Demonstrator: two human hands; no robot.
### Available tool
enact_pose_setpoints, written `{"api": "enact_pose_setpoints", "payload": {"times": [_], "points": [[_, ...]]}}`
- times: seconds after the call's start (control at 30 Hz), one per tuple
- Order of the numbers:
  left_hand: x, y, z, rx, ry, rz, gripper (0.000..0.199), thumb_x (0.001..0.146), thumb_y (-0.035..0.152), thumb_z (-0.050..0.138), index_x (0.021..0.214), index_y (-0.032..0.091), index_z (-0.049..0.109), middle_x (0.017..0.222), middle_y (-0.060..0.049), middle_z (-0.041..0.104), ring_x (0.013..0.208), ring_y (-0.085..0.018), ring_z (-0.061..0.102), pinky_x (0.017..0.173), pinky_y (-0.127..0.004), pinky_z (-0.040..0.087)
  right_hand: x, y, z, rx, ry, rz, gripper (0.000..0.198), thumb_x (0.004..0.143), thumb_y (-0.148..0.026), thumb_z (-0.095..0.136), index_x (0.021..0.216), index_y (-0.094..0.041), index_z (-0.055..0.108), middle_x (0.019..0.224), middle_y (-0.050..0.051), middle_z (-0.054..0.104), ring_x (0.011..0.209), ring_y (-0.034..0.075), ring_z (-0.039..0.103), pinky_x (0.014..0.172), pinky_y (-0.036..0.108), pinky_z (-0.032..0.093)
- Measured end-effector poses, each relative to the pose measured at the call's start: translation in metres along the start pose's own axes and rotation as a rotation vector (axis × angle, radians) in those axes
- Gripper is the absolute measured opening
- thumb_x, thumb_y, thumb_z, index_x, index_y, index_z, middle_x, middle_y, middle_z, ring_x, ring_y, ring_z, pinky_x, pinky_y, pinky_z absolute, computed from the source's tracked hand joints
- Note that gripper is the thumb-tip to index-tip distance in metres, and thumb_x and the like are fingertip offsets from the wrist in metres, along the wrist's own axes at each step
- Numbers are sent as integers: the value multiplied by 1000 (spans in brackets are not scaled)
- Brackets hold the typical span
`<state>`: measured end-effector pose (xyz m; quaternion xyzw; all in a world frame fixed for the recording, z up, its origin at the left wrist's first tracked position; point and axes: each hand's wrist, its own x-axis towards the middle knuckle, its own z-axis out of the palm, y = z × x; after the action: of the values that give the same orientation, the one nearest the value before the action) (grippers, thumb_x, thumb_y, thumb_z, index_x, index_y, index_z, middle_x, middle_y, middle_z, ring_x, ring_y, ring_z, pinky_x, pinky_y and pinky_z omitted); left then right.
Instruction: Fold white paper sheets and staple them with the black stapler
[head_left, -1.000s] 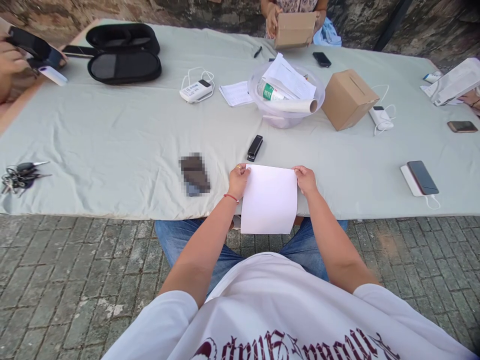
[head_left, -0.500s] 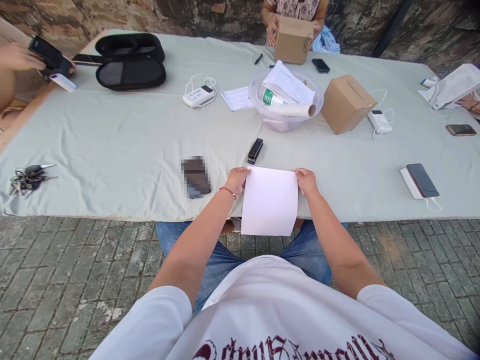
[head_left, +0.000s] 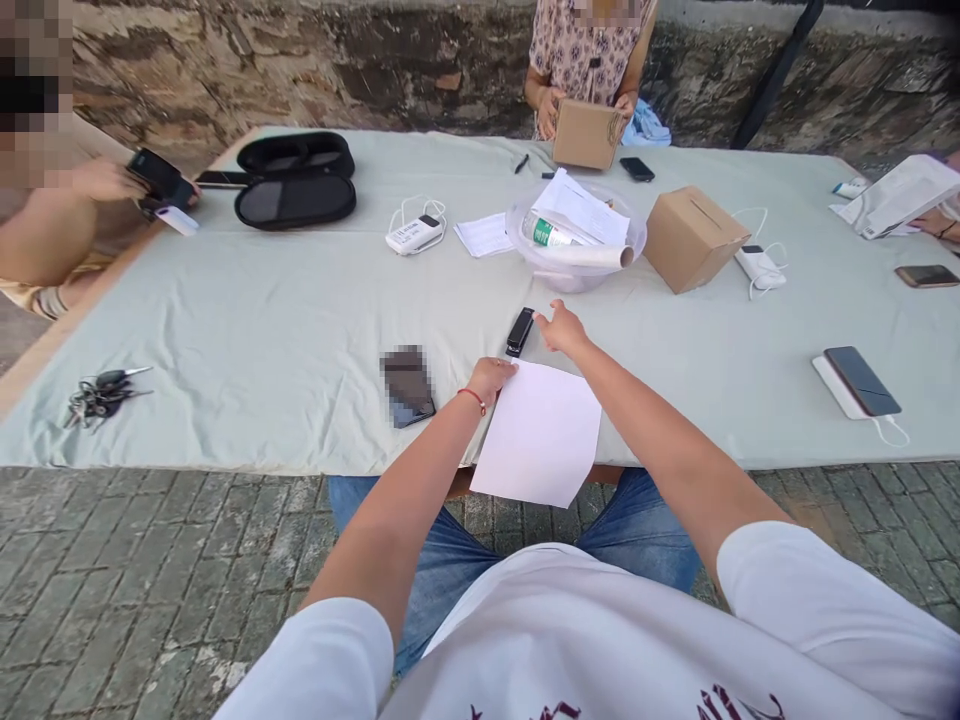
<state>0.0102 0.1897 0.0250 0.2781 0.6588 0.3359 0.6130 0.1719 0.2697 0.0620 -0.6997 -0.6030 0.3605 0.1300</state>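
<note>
Paper (head_left: 541, 435) in left grip (head_left: 491, 377); stapler (head_left: 520, 332) beside right grip (head_left: 562, 328)

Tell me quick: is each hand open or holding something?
Left hand: closed on a top corner of the white sheet.
Right hand: open, beside the black stapler; whether touching, cannot tell.

Shirt (head_left: 577, 625) is white — jeans (head_left: 442, 565) blue, bracelet (head_left: 475, 396) red.

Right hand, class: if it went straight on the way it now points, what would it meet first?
The right hand would probably meet the black stapler; whether they touch now is unclear.
</note>
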Motion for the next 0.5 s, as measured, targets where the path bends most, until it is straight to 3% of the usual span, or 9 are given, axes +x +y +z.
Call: {"api": "enact_pose_setpoints", "payload": {"times": [0.1, 0.2, 0.33, 0.5], "points": [[4, -2, -1, 34, 5, 11, 21, 73, 14, 72, 60, 16, 57, 56, -2, 60, 55, -15, 58, 58, -31, 48, 18, -32, 20, -74, -94, 47, 80, 94, -63, 40, 154, -17, 15, 89, 8, 71, 59, 22, 66, 67, 36, 50], [8, -2, -1, 50, 7, 5, 21, 74, 13, 71, 60, 17, 56, 56, -2, 59, 56, -16, 59, 58, -30, 48, 27, -47, 31, -212, -151, 35, 77, 89, -57, 53, 150, -17, 27, 95, 9, 72, 59, 22, 66, 66, 36, 50], [11, -2, -1, 61, -1, -7, 24, 74, 12, 70, 58, 18, 54, 56, -3, 59, 53, -16, 58, 56, -31, 46, 30, -49, 32, -366, -178, -7, 67, 84, -39, 62, 142, -16, 38, 88, 8, 72, 61, 22, 66, 65, 34, 49], [10, -3, -1, 79, -3, 19, 24, 75, 12, 70, 57, 18, 55, 52, -1, 56, 49, -13, 52, 53, -28, 44, 25, -43, 30, -400, -170, -51, 61, 86, -34, 56, 141, -15, 38, 72, 5, 69, 62, 24, 65, 64, 33, 48]]}}
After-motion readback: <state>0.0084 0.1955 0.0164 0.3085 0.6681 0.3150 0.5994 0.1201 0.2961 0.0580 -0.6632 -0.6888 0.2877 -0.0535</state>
